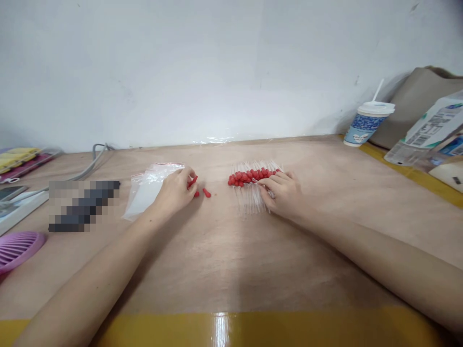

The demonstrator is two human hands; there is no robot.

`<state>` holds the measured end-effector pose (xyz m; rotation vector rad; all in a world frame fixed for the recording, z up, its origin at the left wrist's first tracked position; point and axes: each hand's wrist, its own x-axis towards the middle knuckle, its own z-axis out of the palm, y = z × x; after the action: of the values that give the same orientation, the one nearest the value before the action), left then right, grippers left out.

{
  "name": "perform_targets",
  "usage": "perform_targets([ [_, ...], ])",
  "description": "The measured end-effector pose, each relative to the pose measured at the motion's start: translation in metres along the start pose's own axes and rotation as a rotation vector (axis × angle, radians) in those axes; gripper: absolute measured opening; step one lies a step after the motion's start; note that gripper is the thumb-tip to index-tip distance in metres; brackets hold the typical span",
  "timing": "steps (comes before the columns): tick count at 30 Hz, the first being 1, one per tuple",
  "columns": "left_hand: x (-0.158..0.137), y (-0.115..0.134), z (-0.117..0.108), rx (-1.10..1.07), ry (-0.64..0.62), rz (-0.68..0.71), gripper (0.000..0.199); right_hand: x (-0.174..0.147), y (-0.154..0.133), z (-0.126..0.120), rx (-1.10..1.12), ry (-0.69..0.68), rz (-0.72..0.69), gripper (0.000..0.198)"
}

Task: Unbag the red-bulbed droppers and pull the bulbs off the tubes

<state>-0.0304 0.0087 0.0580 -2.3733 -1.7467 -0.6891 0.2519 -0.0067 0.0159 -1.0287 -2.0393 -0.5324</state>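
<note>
My left hand (178,189) is closed in a pinch on a small red rubber-like piece (193,181), over the right edge of some clear zip bags (148,185). Just right of its fingertips, another red piece (206,193) lies loose on the table, and one more shows partly under the fingers. My right hand (281,192) bends over a row of thin clear sticks (249,200), with its thumb and forefinger close together on what looks like one stick. Many red bulb-shaped pieces (249,176) form a band across the middle of the row. The palm hides the row's right end.
A lidded paper cup (366,126) with a straw stands at the back right, beside a beige bag (405,106) and plastic packaging (428,125). To the left lie a pixelated dark object (85,206), a grey cable (85,171) and a purple slatted object (21,248). A wall rises behind.
</note>
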Motion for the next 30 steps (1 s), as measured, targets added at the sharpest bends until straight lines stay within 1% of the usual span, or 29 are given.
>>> perform_targets([
  [2, 0.0, 0.0, 0.002, -0.018, -0.03, 0.005, 0.012, -0.001, 0.0, 0.004, -0.041, 0.017, -0.004, 0.019],
  [5, -0.001, 0.002, 0.007, -0.019, -0.068, 0.01, 0.011, -0.004, -0.002, 0.008, -0.069, 0.022, -0.014, 0.019],
  [7, -0.002, 0.004, 0.01, -0.009, -0.083, 0.027, 0.015, -0.005, -0.005, 0.009, -0.083, 0.012, -0.038, 0.02],
  [8, -0.002, 0.004, 0.012, 0.004, -0.068, 0.047, 0.019, -0.006, -0.006, 0.009, -0.088, 0.006, -0.05, 0.02],
  [10, -0.004, 0.005, 0.015, 0.045, -0.005, 0.131, 0.025, -0.007, -0.009, 0.008, -0.085, -0.015, -0.059, 0.021],
  [12, -0.006, 0.005, 0.02, 0.087, 0.045, 0.249, 0.029, -0.007, -0.011, 0.007, -0.068, -0.043, -0.058, 0.022],
  [14, -0.007, 0.004, 0.024, 0.098, 0.016, 0.343, 0.033, -0.007, -0.014, 0.005, -0.048, -0.084, -0.049, 0.024],
  [16, -0.007, 0.002, 0.027, 0.077, -0.058, 0.381, 0.033, -0.006, -0.016, 0.002, -0.029, -0.141, -0.045, 0.032],
  [18, -0.006, -0.001, 0.028, 0.05, -0.109, 0.377, 0.03, -0.006, -0.017, 0.0, -0.014, -0.187, -0.037, 0.041],
  [21, -0.005, -0.003, 0.025, 0.034, -0.126, 0.35, 0.025, -0.006, -0.017, -0.002, 0.0, -0.203, -0.021, 0.049],
  [27, -0.003, -0.007, 0.015, 0.037, -0.231, 0.323, 0.022, -0.01, -0.013, -0.005, 0.06, -0.166, -0.039, 0.049],
  [30, -0.002, -0.008, 0.012, 0.022, -0.234, 0.323, 0.024, -0.014, -0.011, -0.004, 0.099, -0.125, -0.062, 0.047],
])
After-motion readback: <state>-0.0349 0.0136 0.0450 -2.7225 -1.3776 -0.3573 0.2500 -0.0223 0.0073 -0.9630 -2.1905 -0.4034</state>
